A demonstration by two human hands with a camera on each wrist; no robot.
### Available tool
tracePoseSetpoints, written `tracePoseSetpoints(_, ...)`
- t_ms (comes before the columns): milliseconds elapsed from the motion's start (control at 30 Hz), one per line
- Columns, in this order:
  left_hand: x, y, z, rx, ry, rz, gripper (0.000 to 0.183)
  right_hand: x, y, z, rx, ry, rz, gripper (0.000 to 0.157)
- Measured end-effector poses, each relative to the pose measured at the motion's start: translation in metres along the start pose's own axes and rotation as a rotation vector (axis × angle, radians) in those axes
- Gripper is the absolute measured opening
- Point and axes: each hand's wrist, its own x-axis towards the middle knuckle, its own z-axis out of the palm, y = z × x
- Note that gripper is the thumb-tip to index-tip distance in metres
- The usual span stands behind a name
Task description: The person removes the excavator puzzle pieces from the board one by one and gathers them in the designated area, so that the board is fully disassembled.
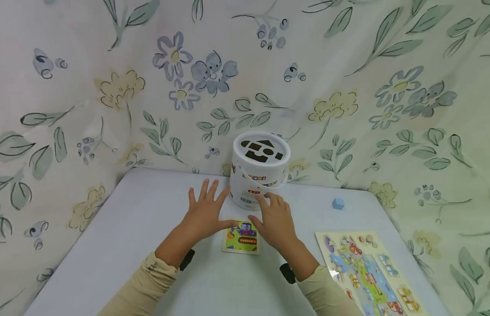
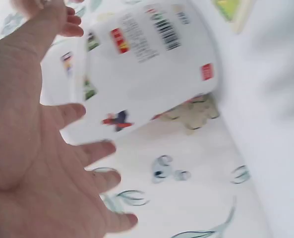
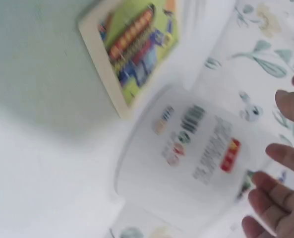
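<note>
A white bucket (image 1: pixel 245 182) with a lid (image 1: pixel 261 160) of cut-out shapes stands upright at the back of the table. In front of it lies a small square picture puzzle (image 1: pixel 242 240) showing an excavator. My left hand (image 1: pixel 205 215) is spread left of the bucket, its fingers straight and nothing in its grasp. On the other side my right hand (image 1: pixel 275 219) hovers with relaxed fingers, also holding nothing. Both thumbs reach over the puzzle's top edge; whether they touch it I cannot tell. In the right wrist view, the puzzle (image 3: pixel 137 49) lies beside the bucket's base (image 3: pixel 151 163).
At the right front lies a larger board puzzle (image 1: pixel 363 267) with vehicle pieces. A small blue cube (image 1: pixel 338 203) sits behind it, near the table's back edge. Floral fabric (image 1: pixel 213 127) hangs behind the white table (image 1: pixel 122 245).
</note>
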Motion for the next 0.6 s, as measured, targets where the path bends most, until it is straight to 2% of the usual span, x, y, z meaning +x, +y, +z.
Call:
tracePoseSetpoints(67, -0.001, -0.004, 0.013, 0.023, -0.039, 0.029, 0.088, 0.002, -0.003, 0.012, 0.016, -0.032, -0.020, 0.055)
tracePoseSetpoints(200, -0.009, -0.010, 0.045, 0.048, -0.129, 0.105, 0.066, 0.008, -0.009, 0.039, 0.085, -0.149, -0.048, 0.045)
tracePoseSetpoints(333, -0.016, -0.011, 0.072, 0.031, -0.206, 0.162, 0.058, 0.013, -0.012, 0.062, 0.118, -0.255, -0.073, 0.043)
tracePoseSetpoints(467, -0.019, -0.011, 0.086, 0.016, -0.260, 0.160, 0.057, 0.017, -0.012, 0.077, 0.114, -0.306, -0.090, 0.042)
tracePoseSetpoints(600, -0.021, -0.013, 0.089, 0.063, -0.269, 0.163, 0.054, 0.023, -0.012, 0.083, 0.117, -0.324, -0.093, 0.038)
